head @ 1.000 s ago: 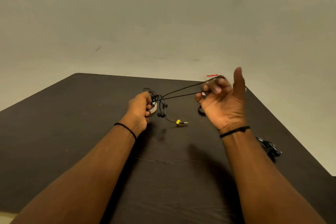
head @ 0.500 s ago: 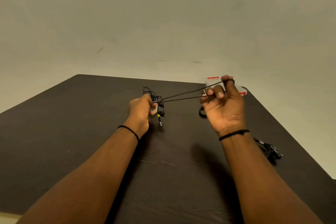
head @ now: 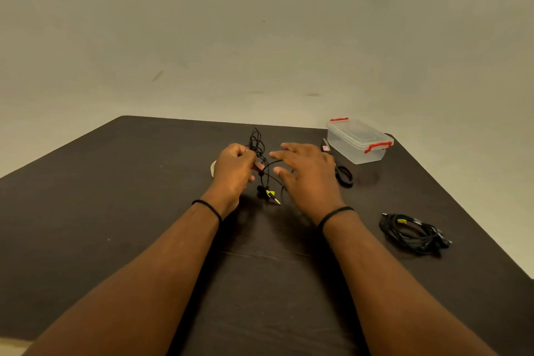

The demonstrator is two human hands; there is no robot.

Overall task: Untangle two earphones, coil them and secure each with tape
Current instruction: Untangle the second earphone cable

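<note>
A clear lidded box (head: pixel 359 143) with red clips sits closed on the table (head: pixel 115 196), its contents unclear, while the left hand (head: pixel 234 169) pinches the tangled earphone (head: pixel 261 162) beside the right hand (head: pixel 307 173), whose fingers (head: pixel 284 148) spread apart, and 1 coiled earphone (head: pixel 411 234) lies right.

No legible text showing anywhere. Small red-and-blue label (head: pixel 326 148) lying on the bench (head: pixel 86 211) beside the clear box (head: pixel 358 143), its print reading too blurred.
</note>
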